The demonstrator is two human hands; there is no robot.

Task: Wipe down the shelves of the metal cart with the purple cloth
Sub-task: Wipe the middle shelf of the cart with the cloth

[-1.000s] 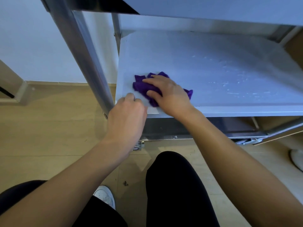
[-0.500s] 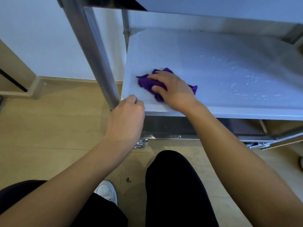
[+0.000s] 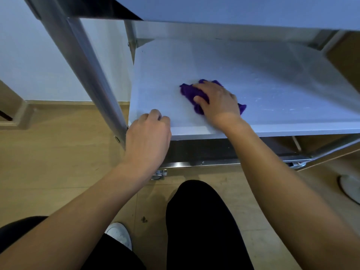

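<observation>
A bunched purple cloth (image 3: 188,92) lies on the middle shelf (image 3: 263,75) of the metal cart, a little left of centre. My right hand (image 3: 218,102) lies on top of it, fingers and thumb curved over the bunch, pressing it to the shelf. Most of the cloth is hidden under that hand; one corner sticks out by the wrist. My left hand (image 3: 148,133) grips the shelf's front edge near its left corner, fingers curled over the rim. Faint wet streaks (image 3: 272,108) show on the shelf to the right of the cloth.
The cart's front left post (image 3: 87,71) rises just left of my left hand. The upper shelf (image 3: 233,10) overhangs the work area. A lower shelf (image 3: 214,151) sits beneath. My knee and white shoe (image 3: 118,233) are on the wooden floor; a white round object (image 3: 350,188) lies at right.
My right hand has slid the cloth to the right along the shelf, away from the left corner. A gap has opened between it and my left hand, which stays on the front edge.
</observation>
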